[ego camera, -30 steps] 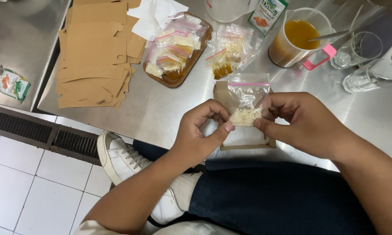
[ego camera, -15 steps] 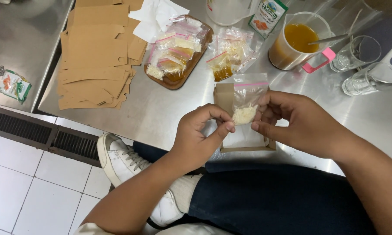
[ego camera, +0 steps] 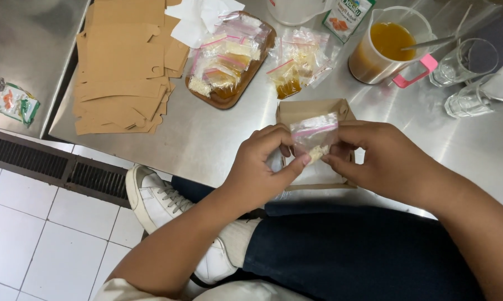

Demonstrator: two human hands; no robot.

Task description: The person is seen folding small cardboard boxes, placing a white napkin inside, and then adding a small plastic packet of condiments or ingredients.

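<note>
Both my hands pinch a small clear zip bag [ego camera: 314, 135] with a pink seal strip and pale crumbly filling. My left hand [ego camera: 262, 164] grips its lower left edge with thumb and fingers. My right hand [ego camera: 382, 161] holds the right side. The bag hangs just above an open brown cardboard box [ego camera: 313, 111] lying on the steel table [ego camera: 207, 139] near its front edge. Part of the box is hidden under my hands.
A wooden tray [ego camera: 246, 83] of filled zip bags sits behind, with loose bags [ego camera: 299, 61] beside it. A stack of flat brown cardboard blanks [ego camera: 123, 67] lies left. A jug of orange liquid [ego camera: 391, 47] and two glasses [ego camera: 463, 61] stand right. My leg and white shoe [ego camera: 156, 200] are below.
The small bag has been turned and lowered a little between my fingers, over the box. My hands have drawn closer together.
</note>
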